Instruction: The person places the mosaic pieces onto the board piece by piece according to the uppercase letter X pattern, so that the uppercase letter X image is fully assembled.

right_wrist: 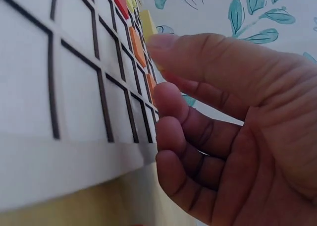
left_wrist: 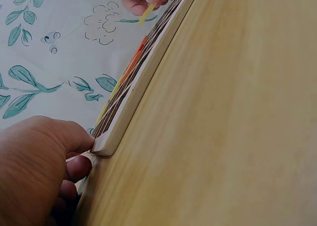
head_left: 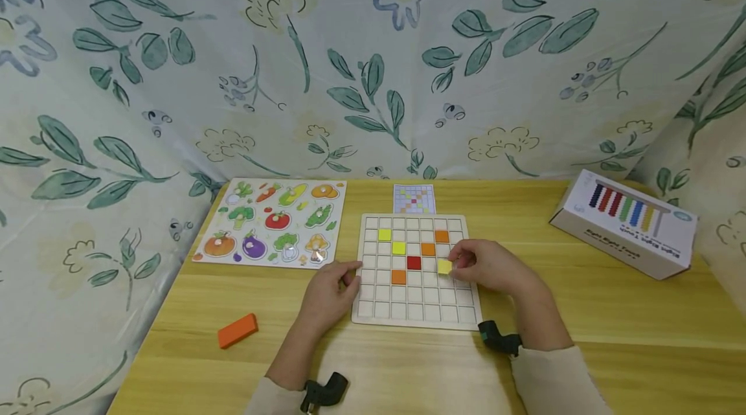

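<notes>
A wooden grid board [head_left: 416,315] lies flat on the table, with yellow, orange and red square tiles in some of its cells. Between thumb and fingers, my right hand [head_left: 486,265] pinches a yellow tile [head_left: 445,267] just over the board's right side. That tile stands tilted in the right wrist view, near an orange tile [right_wrist: 137,46]. My left hand [head_left: 328,295] touches the left edge of the board with extended digits. In the left wrist view, the left thumb [left_wrist: 74,136] meets the board's corner [left_wrist: 103,145]; the other fingers are partly hidden.
Behind the board lies a small patterned grid card [head_left: 414,199]. A vegetable picture board [head_left: 268,224] is at the back left, an orange block [head_left: 237,331] at the front left. A white toy box [head_left: 625,224] stands at the right. Floral cloth [head_left: 373,65] hangs behind the table.
</notes>
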The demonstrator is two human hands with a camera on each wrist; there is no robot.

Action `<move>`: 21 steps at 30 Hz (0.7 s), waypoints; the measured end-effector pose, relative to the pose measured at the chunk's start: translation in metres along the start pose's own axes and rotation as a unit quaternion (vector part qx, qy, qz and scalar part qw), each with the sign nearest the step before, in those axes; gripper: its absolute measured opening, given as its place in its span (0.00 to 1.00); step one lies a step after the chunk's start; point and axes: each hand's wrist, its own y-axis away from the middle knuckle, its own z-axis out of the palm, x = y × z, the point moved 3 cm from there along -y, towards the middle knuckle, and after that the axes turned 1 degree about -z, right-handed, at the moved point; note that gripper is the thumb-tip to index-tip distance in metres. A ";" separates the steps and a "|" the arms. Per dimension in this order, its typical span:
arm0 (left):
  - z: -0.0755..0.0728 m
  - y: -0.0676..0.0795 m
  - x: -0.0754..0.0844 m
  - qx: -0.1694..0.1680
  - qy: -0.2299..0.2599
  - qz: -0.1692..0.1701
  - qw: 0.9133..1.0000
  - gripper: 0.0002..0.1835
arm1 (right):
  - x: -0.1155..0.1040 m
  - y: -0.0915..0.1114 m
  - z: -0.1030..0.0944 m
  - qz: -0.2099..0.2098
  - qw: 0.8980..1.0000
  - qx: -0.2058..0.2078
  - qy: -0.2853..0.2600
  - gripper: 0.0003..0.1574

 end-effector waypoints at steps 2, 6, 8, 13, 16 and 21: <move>0.000 0.000 0.000 0.000 0.000 0.000 1.000 0.14 | -0.003 -0.002 0.005 -0.006 1.000 -0.007 0.002 0.14; 0.000 0.000 0.001 -0.002 0.000 0.001 1.000 0.14 | -0.007 -0.004 0.014 -0.024 1.000 -0.012 0.011 0.13; 0.000 0.000 0.001 -0.001 0.000 0.002 1.000 0.14 | -0.010 -0.005 0.017 -0.033 0.999 -0.012 0.021 0.12; 0.000 0.000 0.001 0.001 -0.001 0.001 1.000 0.14 | -0.016 -0.005 0.022 -0.026 0.999 -0.007 0.046 0.11; 0.000 0.000 0.000 0.003 -0.004 0.003 1.000 0.14 | -0.019 -0.004 0.024 -0.017 0.999 -0.005 0.048 0.11; 0.000 0.000 -0.001 0.006 -0.003 0.005 1.000 0.14 | -0.021 -0.004 0.025 -0.011 0.999 -0.004 0.046 0.11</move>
